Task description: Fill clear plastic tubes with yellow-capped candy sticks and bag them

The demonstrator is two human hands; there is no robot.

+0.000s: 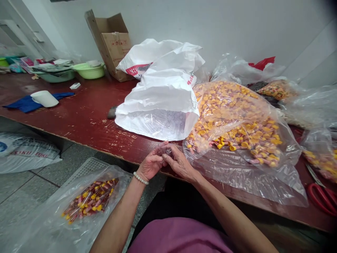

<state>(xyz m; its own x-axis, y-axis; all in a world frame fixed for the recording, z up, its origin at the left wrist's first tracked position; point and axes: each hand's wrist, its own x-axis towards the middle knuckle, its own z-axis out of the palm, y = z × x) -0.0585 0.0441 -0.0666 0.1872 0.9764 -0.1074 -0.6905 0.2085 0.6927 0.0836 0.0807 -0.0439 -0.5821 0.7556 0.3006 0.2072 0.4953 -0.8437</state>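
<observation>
Both my hands meet at the table's front edge, around a small clear tube. My right hand has its thumb and fingers closed on the tube. My left hand, with a bead bracelet at the wrist, curls against it from the other side; its fingertips are partly hidden. Just beyond the hands, an open white sack holds clear tubes. To the right lies a clear plastic bag full of yellow-capped pieces with red-patterned bodies.
A white mug rests on a blue cloth at left. Behind are basins and a cardboard box. Red scissors lie far right. Below the table, a clear bag holds yellow-capped pieces.
</observation>
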